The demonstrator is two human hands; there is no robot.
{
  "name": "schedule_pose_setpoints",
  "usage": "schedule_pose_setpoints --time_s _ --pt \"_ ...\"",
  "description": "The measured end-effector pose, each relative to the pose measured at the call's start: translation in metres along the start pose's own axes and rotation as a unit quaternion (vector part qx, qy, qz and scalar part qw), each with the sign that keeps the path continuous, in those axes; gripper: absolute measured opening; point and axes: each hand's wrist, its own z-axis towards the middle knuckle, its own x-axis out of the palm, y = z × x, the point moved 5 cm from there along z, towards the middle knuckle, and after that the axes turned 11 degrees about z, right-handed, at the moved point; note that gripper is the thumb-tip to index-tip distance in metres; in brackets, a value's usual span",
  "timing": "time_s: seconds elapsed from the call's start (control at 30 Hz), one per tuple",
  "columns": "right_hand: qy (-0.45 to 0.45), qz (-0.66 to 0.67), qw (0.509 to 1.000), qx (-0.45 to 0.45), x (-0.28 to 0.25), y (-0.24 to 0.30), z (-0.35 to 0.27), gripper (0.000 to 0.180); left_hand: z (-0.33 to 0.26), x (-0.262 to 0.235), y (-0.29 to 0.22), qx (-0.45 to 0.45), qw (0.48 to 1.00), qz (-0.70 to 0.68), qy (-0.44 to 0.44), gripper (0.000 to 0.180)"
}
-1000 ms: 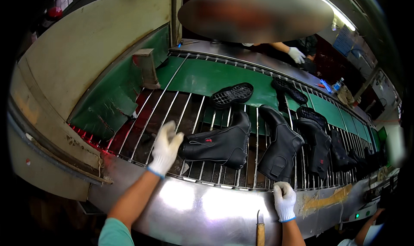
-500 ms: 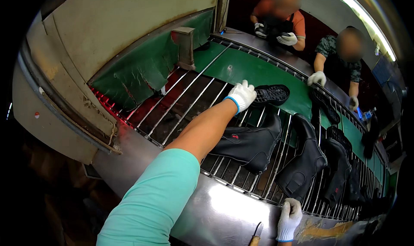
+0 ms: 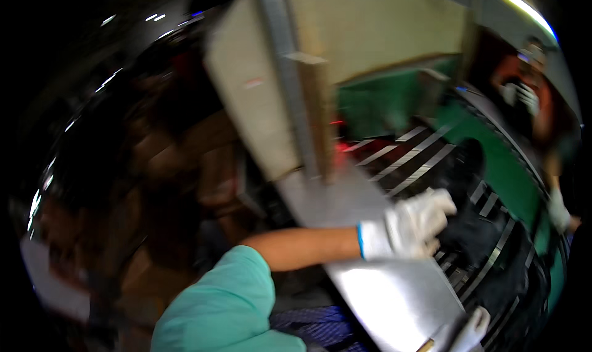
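My left hand [image 3: 412, 226], in a white glove with a blue cuff, reaches across the steel rim [image 3: 394, 296] and closes its fingers on a black rubber boot [image 3: 472, 228] lying on the metal rod conveyor [image 3: 404, 161]. More black boots [image 3: 518, 284] lie along the rods to the lower right. My right hand [image 3: 470, 331], also gloved, rests at the rim's lower end, partly cut off by the picture's edge; its grip is unclear. The whole view is blurred by motion.
A beige slanted hood [image 3: 265, 111] rises over the conveyor's left end, with a green bed [image 3: 499, 148] under the rods. Across the line a person in orange [image 3: 533, 99] wears white gloves, and another gloved hand [image 3: 558, 210] shows at the right. Brown blurred shapes fill the left.
The view has swung sharply left. My left hand pulled back from the far boot sole to a boot nearer the steel rim. My right hand stays on the rim.
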Motion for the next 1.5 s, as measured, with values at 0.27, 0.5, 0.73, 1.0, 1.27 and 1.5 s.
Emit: schedule_pose_setpoints --time_s 0.27,0.5,0.73,1.0,1.27,1.5 --pt "0.022 0.010 0.993 -0.119 -0.003 -0.046 0.016 0.039 -0.214 -0.019 -0.125 -0.148 0.988 0.036 -0.023 0.043" --pt "0.027 0.052 0.989 -0.136 -0.008 -0.036 -0.005 0.036 -0.231 -0.004 -0.109 -0.155 0.987 0.022 -0.036 0.063" --pt "0.013 -0.001 1.000 0.001 -0.014 -0.010 -0.095 0.064 -0.211 -0.007 -0.084 -0.161 0.985 -0.049 -0.024 0.069" --pt "-0.021 -0.152 0.959 -0.239 -0.018 -0.048 -0.174 0.043 -0.179 0.063 -0.065 -0.208 0.969 -0.130 -0.013 0.057" --pt "-0.127 -0.228 0.951 -0.167 -0.081 -0.111 -0.163 0.034 -0.171 0.086 -0.100 -0.199 0.950 -0.240 0.034 0.053" --pt "-0.082 -0.035 0.984 -0.154 -0.012 -0.021 -0.109 0.052 -0.118 0.076 -0.148 -0.127 0.972 -0.161 0.116 0.054"
